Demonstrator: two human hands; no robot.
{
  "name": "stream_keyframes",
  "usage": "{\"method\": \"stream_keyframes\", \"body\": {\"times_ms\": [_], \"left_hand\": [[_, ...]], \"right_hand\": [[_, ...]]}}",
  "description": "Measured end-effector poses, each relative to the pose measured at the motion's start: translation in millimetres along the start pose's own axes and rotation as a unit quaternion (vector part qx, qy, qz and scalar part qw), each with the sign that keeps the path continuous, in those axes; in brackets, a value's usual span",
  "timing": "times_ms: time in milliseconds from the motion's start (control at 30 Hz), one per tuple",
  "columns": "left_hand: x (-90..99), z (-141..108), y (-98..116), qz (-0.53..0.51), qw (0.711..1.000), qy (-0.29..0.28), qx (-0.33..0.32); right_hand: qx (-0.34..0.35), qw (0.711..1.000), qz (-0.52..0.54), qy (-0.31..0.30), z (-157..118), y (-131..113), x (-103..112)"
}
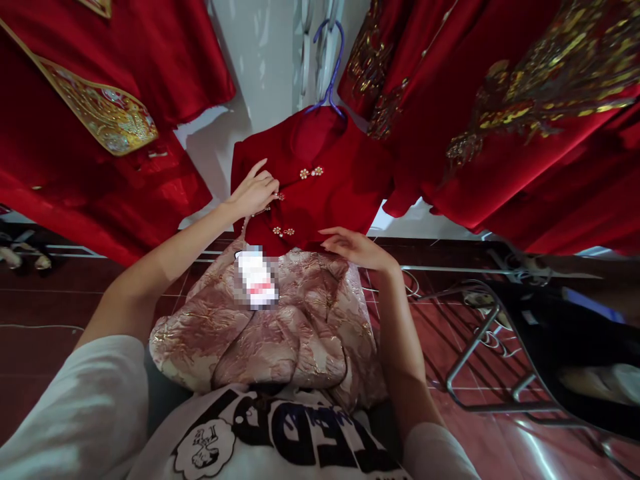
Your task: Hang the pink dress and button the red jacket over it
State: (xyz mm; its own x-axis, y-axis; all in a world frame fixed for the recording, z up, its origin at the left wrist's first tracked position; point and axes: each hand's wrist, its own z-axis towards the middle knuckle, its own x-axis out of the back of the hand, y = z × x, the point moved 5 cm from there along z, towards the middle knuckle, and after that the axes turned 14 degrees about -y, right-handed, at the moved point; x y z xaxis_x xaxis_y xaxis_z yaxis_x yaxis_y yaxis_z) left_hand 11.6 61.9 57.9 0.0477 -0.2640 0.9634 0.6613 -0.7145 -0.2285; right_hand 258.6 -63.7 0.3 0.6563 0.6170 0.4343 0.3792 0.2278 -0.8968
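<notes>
Two bare forearms reach forward.
Left hand curls, one finger out; right hand sits lower, fingers loosely extended.

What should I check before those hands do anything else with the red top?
1. Red top on its hanger: ok, the hanger is in the neck.
2. Left hand at the top's front: ok, by the middle flower trim.
3. Right hand gripping the hem: cannot tell, but it's right there.
4. Upper flower clasp fastened: cannot tell, too small.
5. Nothing loose on the pink patterned cloth: not ok, a bright blurred rectangle lies there.
</notes>
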Motion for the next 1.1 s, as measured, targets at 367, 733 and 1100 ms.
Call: {"method": "stream_keyframes", "body": {"times_ms": [367,733,1100], "left_hand": [[20.6,31,18,0.057,0.996,0.057,-0.022],[39.9,83,51,0.050,0.996,0.076,0.021],[42.3,75,40,-0.022,0.998,0.019,-0.054]], "right_hand": [[0.001,1.000,-0.011,0.024,-10,-4,9],[0.006,1.000,-0.018,0.008,-5,-2,1],[0.096,0.982,-0.029,0.162,25,-38,34]]}}
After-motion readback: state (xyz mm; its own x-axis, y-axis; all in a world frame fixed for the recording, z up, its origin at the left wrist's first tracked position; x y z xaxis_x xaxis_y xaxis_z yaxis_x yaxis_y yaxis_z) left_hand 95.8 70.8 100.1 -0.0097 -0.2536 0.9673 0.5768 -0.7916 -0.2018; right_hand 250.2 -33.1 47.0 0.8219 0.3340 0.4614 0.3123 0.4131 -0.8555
